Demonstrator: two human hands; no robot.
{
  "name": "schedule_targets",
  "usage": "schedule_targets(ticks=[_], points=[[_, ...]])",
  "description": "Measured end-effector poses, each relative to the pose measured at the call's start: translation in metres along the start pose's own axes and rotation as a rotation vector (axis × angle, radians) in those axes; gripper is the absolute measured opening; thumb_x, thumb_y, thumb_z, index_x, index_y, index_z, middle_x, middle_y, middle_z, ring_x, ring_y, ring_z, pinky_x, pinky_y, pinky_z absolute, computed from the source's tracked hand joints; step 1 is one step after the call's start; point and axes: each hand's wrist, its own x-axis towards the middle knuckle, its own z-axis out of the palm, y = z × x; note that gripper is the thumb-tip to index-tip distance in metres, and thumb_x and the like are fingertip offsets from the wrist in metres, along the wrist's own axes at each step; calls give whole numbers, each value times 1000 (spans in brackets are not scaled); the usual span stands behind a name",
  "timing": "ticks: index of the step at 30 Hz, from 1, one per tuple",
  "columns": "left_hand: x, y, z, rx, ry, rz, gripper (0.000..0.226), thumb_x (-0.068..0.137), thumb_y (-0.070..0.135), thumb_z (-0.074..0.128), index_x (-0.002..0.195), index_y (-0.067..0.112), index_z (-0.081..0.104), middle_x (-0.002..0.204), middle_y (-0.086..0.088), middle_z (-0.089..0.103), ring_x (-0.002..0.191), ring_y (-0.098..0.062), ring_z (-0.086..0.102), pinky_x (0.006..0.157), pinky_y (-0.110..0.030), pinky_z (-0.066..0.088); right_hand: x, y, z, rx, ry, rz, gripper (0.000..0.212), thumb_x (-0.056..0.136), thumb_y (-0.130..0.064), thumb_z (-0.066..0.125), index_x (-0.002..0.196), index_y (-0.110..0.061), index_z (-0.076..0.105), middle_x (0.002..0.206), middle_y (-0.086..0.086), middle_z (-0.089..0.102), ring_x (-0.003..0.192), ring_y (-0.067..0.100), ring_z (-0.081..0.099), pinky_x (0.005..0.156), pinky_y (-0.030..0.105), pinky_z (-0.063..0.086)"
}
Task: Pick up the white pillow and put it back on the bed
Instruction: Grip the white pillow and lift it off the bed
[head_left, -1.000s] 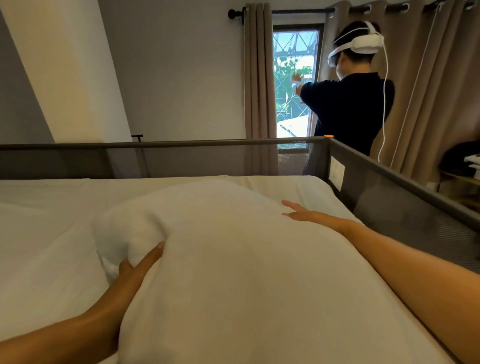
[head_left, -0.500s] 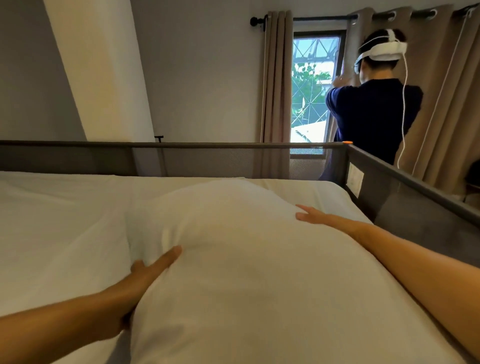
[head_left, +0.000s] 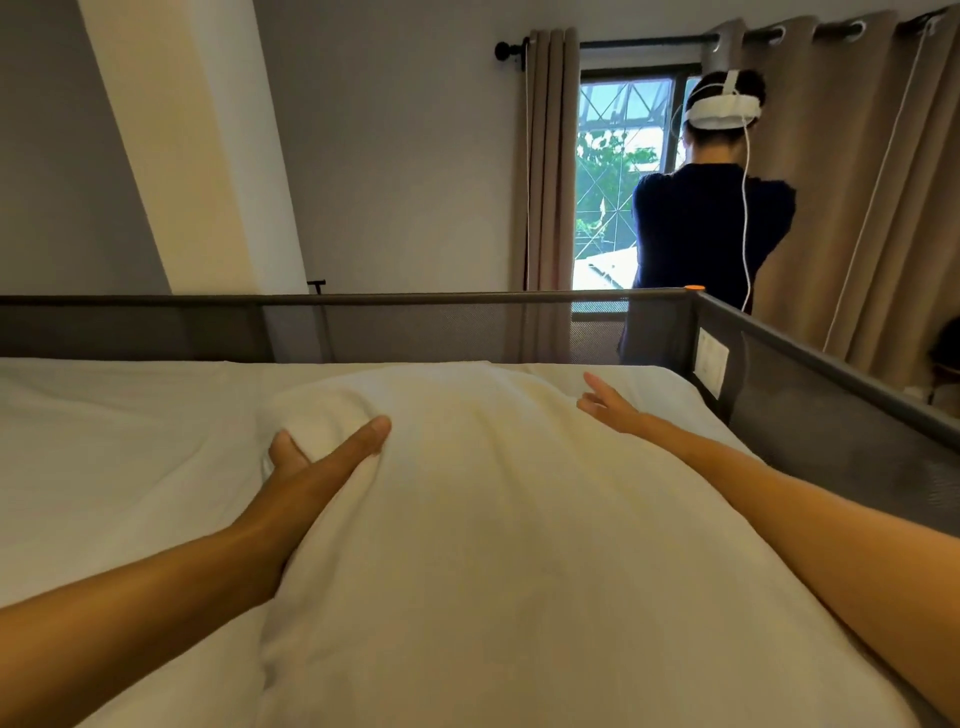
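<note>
A plump white pillow (head_left: 493, 519), softly creased, is seen lying on the bed (head_left: 119, 441), reaching from the near edge toward the far end. A grey mesh guard rail (head_left: 831, 415) bounds the far and right sides; bare sheet is left open on the left. The pillow's bulged left corner is gripped by the left hand (head_left: 311, 467), thumb laid on top. The right hand (head_left: 608, 408) is held at its far right side, fingers spread and straight.

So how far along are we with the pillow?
Done: the plump white fabric pillow lies on the white-sheeted bed. In hand: the left hand grips its far corner; the right hand, fingers spread, is at its far edge. Left: let go.
</note>
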Motion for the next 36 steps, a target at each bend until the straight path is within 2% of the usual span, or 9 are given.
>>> schedule_targets(ticks=[5,8,12,16,20,23,27,29,36], points=[[9,18,-18,10,71,214,112,62,65,67,145,46,-6,159,-2,18,137,-35,34,97,-51,39,-4,-14,2,-82,-105,-78,62,95,-34,44,149,-22,16,158,8,21,141,30,29,110,43,30],[14,20,-31,155,-2,372,100,65,70,63,143,54,3,160,6,16,142,-28,28,103,-52,37,-5,-14,7,-146,-181,-50,69,85,-46,57,145,-29,29,153,4,32,134,28,38,107,43,33],[20,-11,-32,306,-151,284,86,65,76,57,140,54,23,158,8,24,136,-27,37,100,-46,40,-14,3,18,-143,-222,-42,93,48,-91,47,128,-44,41,143,-8,44,116,16,49,101,39,39],[21,-18,-29,302,-158,254,96,52,84,50,139,56,19,159,10,19,136,-29,38,101,-49,42,-35,-7,20,-25,-235,-39,63,78,-60,55,134,-37,38,148,-3,39,129,24,45,104,43,40],[22,-7,-27,358,-172,340,91,53,83,48,134,64,11,159,15,13,140,-27,32,103,-47,39,-40,-18,15,-12,-233,-109,77,70,-51,64,139,-41,30,151,-4,33,136,25,37,109,45,37],[22,3,-28,413,-161,394,80,57,80,48,128,65,14,159,17,11,141,-24,29,107,-46,35,-43,-29,12,9,-244,-200,58,86,-37,61,134,-50,29,152,-7,32,137,23,36,108,44,36],[18,18,-33,444,-141,465,82,53,84,49,129,61,27,158,18,15,141,-21,30,108,-44,33,-53,-47,1,-45,-214,-260,40,81,-50,60,116,-59,44,146,-11,36,129,18,41,108,45,37],[14,24,-36,446,-132,503,98,40,93,46,131,58,31,158,17,17,140,-20,29,109,-44,31,-56,-57,-5,-76,-196,-294,45,76,-52,64,118,-55,47,144,-13,36,127,16,42,106,43,38],[1,44,-50,436,-96,659,102,39,91,50,133,54,36,157,18,16,141,-17,27,110,-43,28,-73,-94,-14,-206,-78,-472,64,70,-44,75,128,-48,48,145,-21,28,126,8,35,109,34,31]])
